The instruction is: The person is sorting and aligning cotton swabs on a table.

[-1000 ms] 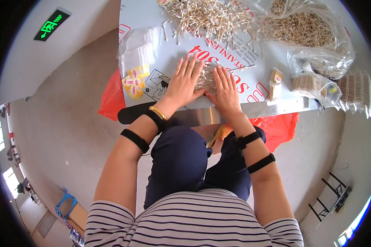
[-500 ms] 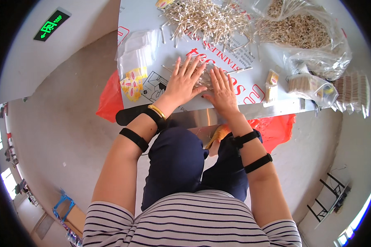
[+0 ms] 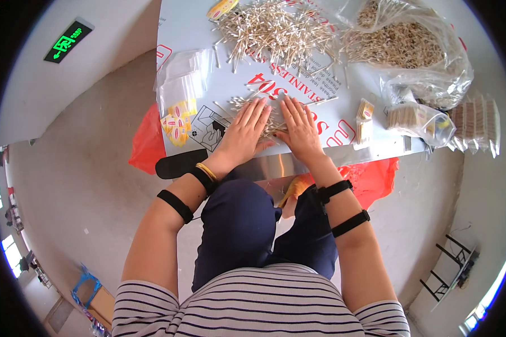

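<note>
Navy trousers are seen before the bench. By the hands, left hand and right hand, laid open, fingers extended, nothing gripped, a small swab bunch on it is partly covered. Beyond, a larger swab pile is heaped.

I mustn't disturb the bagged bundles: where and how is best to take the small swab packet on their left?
Probably pinch the small swab packet across its middle, from the left: it looks long and narrow, running near-to-far, and the bagged bundles sit on its right.
</note>
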A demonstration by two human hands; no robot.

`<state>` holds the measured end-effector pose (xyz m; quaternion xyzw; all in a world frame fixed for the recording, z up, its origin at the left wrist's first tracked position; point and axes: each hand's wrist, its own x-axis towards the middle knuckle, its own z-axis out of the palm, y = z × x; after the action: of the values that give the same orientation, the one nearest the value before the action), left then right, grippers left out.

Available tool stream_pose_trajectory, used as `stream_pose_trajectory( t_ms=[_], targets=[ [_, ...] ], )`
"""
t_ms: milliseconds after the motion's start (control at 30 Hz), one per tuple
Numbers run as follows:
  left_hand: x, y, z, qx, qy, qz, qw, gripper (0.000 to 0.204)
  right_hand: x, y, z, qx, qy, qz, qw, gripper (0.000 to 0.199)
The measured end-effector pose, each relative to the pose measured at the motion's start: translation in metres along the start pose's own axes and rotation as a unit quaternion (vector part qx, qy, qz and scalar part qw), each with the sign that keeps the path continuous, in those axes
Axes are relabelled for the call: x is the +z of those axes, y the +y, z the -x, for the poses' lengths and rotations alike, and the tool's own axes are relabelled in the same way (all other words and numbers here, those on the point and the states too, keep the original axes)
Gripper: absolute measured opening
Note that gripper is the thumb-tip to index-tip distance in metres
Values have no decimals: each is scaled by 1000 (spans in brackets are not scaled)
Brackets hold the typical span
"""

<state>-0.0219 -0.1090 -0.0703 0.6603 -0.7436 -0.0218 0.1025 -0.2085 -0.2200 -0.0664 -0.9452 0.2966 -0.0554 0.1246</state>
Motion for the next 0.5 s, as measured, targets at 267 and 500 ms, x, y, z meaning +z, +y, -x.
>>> stream_pose_trajectory(
  t_ms=[267,500],
  targets=[
    [-4,-12,-10,-29,32,-11,999,90,-6,0,2,22,-21,-14,999,99],
    [-21,-49,28,-108,94,129,981,87,-9,-5,21,9,-33,-27,999,101]
  ],
)
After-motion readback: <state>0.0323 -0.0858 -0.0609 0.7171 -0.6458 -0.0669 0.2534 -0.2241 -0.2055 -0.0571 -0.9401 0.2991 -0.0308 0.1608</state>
